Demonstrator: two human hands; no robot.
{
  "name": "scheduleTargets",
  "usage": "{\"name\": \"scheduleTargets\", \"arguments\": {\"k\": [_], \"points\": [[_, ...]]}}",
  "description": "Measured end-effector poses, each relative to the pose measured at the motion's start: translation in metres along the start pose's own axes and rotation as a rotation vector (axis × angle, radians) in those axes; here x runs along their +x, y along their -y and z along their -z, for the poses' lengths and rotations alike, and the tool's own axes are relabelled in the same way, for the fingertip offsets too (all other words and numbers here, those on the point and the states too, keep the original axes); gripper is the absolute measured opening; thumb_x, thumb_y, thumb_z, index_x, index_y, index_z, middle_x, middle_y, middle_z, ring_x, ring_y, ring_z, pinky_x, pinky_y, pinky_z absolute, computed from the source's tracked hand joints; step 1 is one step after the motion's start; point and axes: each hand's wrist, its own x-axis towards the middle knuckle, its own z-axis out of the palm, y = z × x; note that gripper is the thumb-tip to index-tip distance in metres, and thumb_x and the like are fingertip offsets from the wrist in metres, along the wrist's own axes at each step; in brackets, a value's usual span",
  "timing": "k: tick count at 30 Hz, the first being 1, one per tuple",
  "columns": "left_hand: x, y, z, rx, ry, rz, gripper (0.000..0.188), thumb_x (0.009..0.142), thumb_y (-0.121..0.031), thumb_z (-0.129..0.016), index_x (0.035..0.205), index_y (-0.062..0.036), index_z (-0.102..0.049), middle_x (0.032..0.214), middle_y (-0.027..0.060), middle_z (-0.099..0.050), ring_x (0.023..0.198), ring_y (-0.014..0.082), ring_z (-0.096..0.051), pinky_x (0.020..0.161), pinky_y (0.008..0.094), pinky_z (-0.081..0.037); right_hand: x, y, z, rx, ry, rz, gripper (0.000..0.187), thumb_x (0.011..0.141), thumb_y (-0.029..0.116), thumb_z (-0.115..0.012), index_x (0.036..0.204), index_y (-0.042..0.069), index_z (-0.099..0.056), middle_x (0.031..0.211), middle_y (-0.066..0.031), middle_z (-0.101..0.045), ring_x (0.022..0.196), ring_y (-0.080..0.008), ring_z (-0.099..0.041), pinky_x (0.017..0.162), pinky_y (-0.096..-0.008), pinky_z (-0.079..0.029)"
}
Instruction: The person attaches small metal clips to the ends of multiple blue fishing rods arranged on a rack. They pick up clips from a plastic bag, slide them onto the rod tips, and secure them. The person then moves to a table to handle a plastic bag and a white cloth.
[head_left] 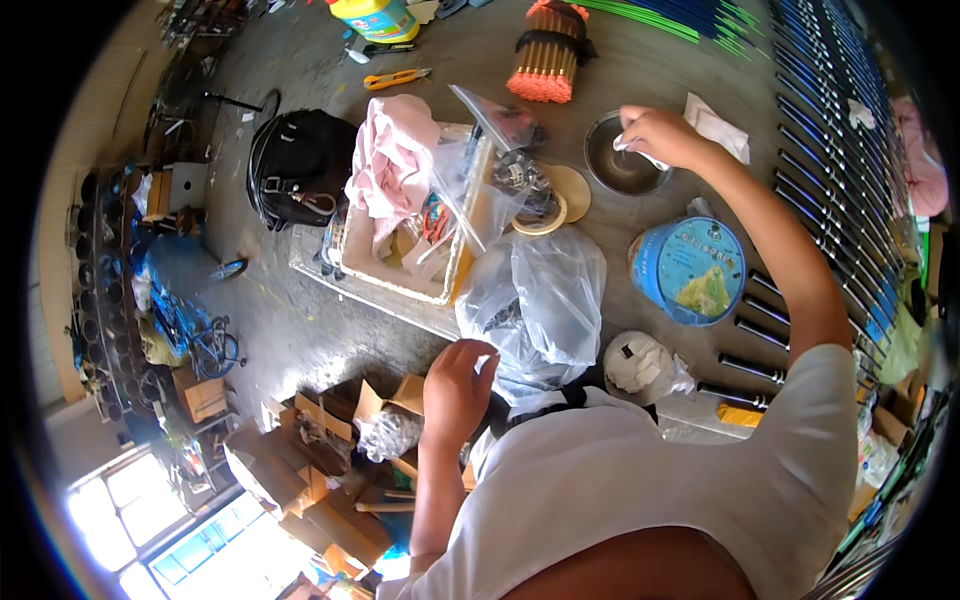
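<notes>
My right hand point(655, 136) pinches a small white cloth point(628, 147) over a round metal bowl point(625, 178), its fingers closed. Part of the cloth hangs below the fingers into the bowl. Near the table's front edge hovers my left hand point(458, 388), loosely curved, with the thumb apart and nothing seen in it. A clear plastic bag point(548, 290) with dark contents lies just beyond it. Beside the bowl on the right is another white cloth point(717, 128). A blue tub with a printed lid point(704, 270) stands nearer to me.
A foam box point(390, 280) with a pink cloth point(393, 150) and tools stands left of the bag. An orange utility knife point(396, 79) and a bundle of orange-tipped rods point(545, 60) lie farther back. Rows of dark rods point(835, 190) line the right side; cardboard boxes point(330, 520) fill the lower left.
</notes>
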Motion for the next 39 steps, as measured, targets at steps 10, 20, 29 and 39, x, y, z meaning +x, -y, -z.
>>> {"name": "scheduleTargets", "arguments": {"k": [10, 20, 29, 39], "points": [[0.036, -0.026, 0.034, -1.192, -0.148, -0.021, 0.029, 0.101, -0.027, -0.051, 0.117, -0.0035, -0.052, 0.114, 0.0082, -0.060, 0.105, 0.0173, -0.058, 0.093, 0.0330, -0.044, -0.003, 0.158, 0.105, -0.010, -0.377, 0.102, 0.028, 0.080, -0.006, -0.064, 0.107, -0.002, -0.068, 0.101, -0.0099, -0.058, 0.087, -0.0219, -0.060, 0.077, -0.0277, -0.048], [0.022, -0.039, 0.087, -1.281, -0.478, -0.244, 0.022, 0.099, -0.008, -0.052, 0.119, -0.0030, -0.046, 0.110, 0.0057, -0.053, 0.099, 0.0114, -0.050, 0.086, 0.0265, -0.043, 0.005, 0.410, 0.067, 0.211, -0.174, 0.459, 0.029, 0.078, -0.004, -0.068, 0.106, 0.003, -0.071, 0.104, -0.0130, -0.055, 0.081, -0.0192, -0.056, 0.066, -0.0266, -0.045], [0.010, 0.012, 0.113, -1.272, -0.707, -0.148, 0.033, 0.093, -0.001, -0.057, 0.122, -0.0046, -0.044, 0.106, 0.0072, -0.052, 0.093, 0.0135, -0.049, 0.080, 0.0263, -0.044, 0.039, 0.467, -0.004, 0.182, -0.064, 0.709, 0.034, 0.081, -0.004, -0.069, 0.114, -0.003, -0.067, 0.102, -0.0099, -0.052, 0.078, -0.0193, -0.055, 0.064, -0.0295, -0.047], [-0.005, 0.039, 0.125, -1.324, -0.727, -0.235, 0.040, 0.091, -0.006, -0.063, 0.125, -0.0032, -0.041, 0.107, 0.0082, -0.049, 0.095, 0.0144, -0.048, 0.085, 0.0275, -0.044, 0.056, 0.485, -0.017, 0.076, -0.096, 0.811, 0.035, 0.079, -0.002, -0.067, 0.113, -0.006, -0.066, 0.105, -0.0125, -0.058, 0.081, -0.0262, -0.059, 0.069, -0.0339, -0.049]]}}
